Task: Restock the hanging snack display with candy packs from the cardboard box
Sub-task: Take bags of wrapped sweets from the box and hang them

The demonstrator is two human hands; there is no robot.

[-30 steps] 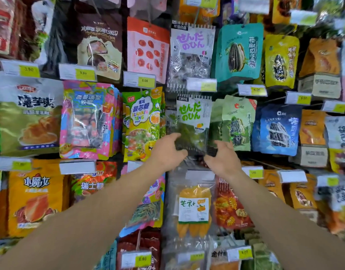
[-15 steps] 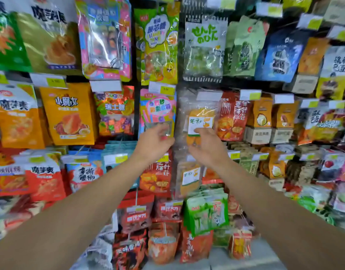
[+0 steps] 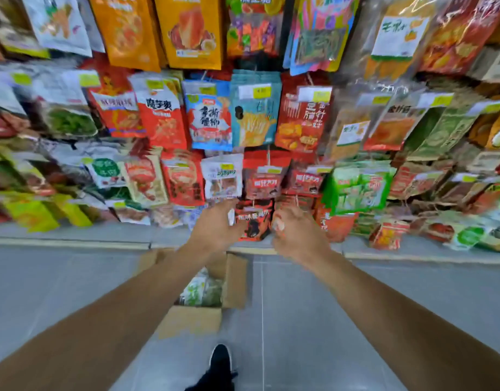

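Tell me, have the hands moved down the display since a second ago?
Yes. Both the left hand and right hand have dropped from the upper hanging rows to the lowest packs, just above the cardboard box.

Grey tiled floor (image 3: 328, 306)

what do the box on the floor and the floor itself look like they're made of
The box looks like plain brown cardboard: matte, unprinted, with its flaps folded open. The floor looks like grey tile, smooth with a slight sheen, going by the thin straight joint lines; motion blur leaves stone or ceramic open.
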